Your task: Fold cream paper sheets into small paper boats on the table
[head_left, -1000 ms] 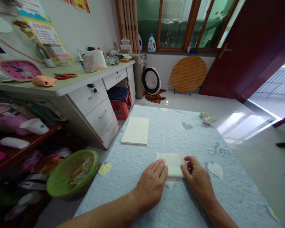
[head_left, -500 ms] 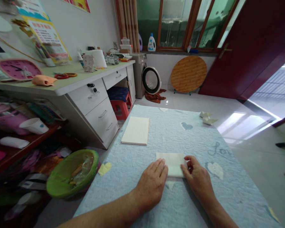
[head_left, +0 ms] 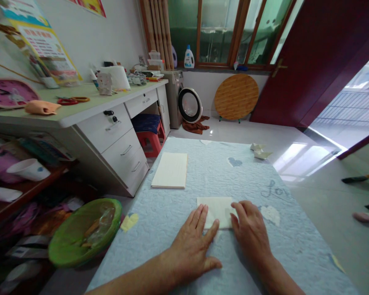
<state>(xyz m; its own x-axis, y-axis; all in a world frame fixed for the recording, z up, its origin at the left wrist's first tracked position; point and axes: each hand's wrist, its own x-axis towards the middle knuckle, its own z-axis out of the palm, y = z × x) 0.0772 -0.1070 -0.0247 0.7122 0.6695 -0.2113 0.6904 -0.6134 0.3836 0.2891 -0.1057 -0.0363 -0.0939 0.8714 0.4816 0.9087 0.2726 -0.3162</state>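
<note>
A pale cream sheet of paper (head_left: 219, 211), folded to a small rectangle, lies on the light blue quilted cloth (head_left: 215, 172). My left hand (head_left: 192, 241) rests palm down over the paper's left side, its thumb spread away and its fingers stretched out. At the opposite edge, my right hand (head_left: 252, 229) has its thumb and fingers curled round the paper's right side; the fingertips partly cover that edge. Farther off to the left is a stack of cream paper (head_left: 170, 170). Small folded paper pieces (head_left: 260, 151) sit near the cloth's far right corner.
Left of the table stands a green basin (head_left: 84, 233) with wrappings inside. A white desk (head_left: 110, 127) runs along the wall, with a red stool (head_left: 150, 137) under it. Scissors (head_left: 72, 100) lie on the desktop. A washing machine (head_left: 174, 98) has its door hanging open.
My left hand's fingers and thumb have spread apart, with the thumb swung out to the right. The view has turned slightly right. The paper still lies between both hands.
</note>
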